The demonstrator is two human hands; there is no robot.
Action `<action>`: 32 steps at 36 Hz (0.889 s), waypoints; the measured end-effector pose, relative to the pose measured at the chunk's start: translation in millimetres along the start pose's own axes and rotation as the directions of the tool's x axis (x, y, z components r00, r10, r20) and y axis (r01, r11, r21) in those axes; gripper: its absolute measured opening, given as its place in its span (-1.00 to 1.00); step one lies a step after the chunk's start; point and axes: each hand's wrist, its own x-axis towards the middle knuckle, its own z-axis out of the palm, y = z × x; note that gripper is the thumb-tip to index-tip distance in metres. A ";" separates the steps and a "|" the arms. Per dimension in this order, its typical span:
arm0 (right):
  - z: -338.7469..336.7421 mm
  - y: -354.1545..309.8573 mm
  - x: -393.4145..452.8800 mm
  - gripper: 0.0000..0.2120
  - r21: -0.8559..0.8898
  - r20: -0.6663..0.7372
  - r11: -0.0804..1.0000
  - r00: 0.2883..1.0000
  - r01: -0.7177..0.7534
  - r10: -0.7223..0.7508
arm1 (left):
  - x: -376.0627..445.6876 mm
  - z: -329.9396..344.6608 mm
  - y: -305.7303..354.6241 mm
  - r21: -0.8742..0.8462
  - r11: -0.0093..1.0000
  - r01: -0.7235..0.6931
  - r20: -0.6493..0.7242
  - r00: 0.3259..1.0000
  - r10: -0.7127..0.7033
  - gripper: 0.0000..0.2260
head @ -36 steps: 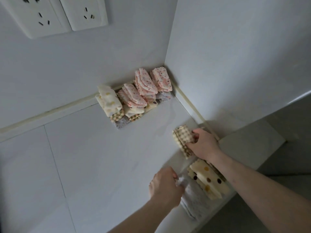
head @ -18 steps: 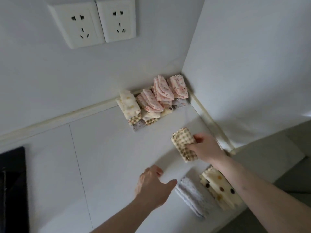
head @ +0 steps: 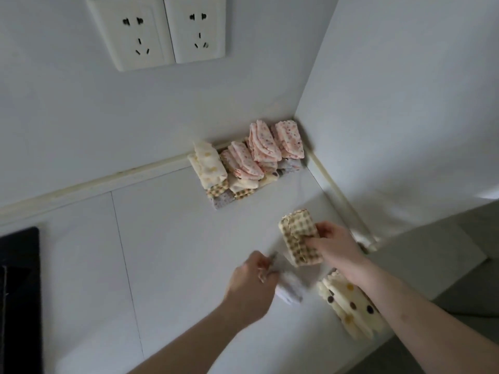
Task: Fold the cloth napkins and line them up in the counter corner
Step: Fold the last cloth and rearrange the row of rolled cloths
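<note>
Several folded napkins stand in a row [head: 251, 160] in the counter corner: pink dotted ones on the right, a cream one [head: 208, 168] at the left end. My right hand [head: 336, 245] grips a folded brown-checked napkin [head: 298, 240], held just above the counter in front of the row. To its lower left, my left hand [head: 251, 287] has its fingers curled at the end of a folded grey napkin [head: 291, 289], which is blurred. A cream napkin with dark and yellow dots [head: 351, 303] lies by the counter's front edge, partly under my right forearm.
Two white wall sockets [head: 156, 33] sit above the counter. A black hob [head: 19, 292] fills the left edge. The side wall [head: 405, 103] closes the corner on the right, and the counter [head: 167, 252] ends just past the dotted napkin.
My left hand, open half a second ago, has come back to the grey napkin and curled on it. My right hand has kept the checked napkin; the camera view tilted up slightly.
</note>
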 end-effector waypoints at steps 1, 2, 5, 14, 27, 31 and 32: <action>1.4 -8.0 0.2 -0.81 0.024 0.013 1.000 1.000 0.011 -0.012 | 5.8 -14.5 3.1 -0.043 0.999 -0.010 -0.021 1.000 0.009 -0.92; 3.4 -17.4 0.9 -0.80 0.043 0.014 0.999 0.999 0.033 -0.033 | 12.5 -30.2 7.1 -0.089 0.996 -0.012 -0.047 0.999 0.008 -0.91; 10.6 -47.2 6.5 -0.78 0.067 0.008 0.992 0.995 0.103 -0.104 | 33.9 -80.6 23.5 -0.243 0.969 -0.034 -0.119 0.993 0.005 -0.90; 39.4 -137.0 42.9 -0.78 0.322 0.042 0.916 0.963 0.238 -0.264 | 118.2 -184.1 60.2 -0.344 0.927 -0.149 -0.350 0.937 0.021 -0.64; 101.0 -185.1 103.0 -0.58 -0.210 0.032 0.947 0.970 0.243 -0.241 | 184.9 -171.9 59.2 -0.259 0.964 0.051 -0.359 0.922 -0.145 -0.53; 105.8 -168.9 101.1 -0.47 -0.362 -0.016 0.851 0.910 0.380 -0.414 | 173.4 -149.3 59.3 -0.231 0.968 0.099 -0.496 0.844 -0.205 -0.47; 107.1 -164.3 101.8 -0.48 -0.379 -0.050 0.828 0.884 0.413 -0.464 | 169.7 -144.5 55.1 -0.277 0.956 0.100 -0.487 0.843 -0.229 -0.42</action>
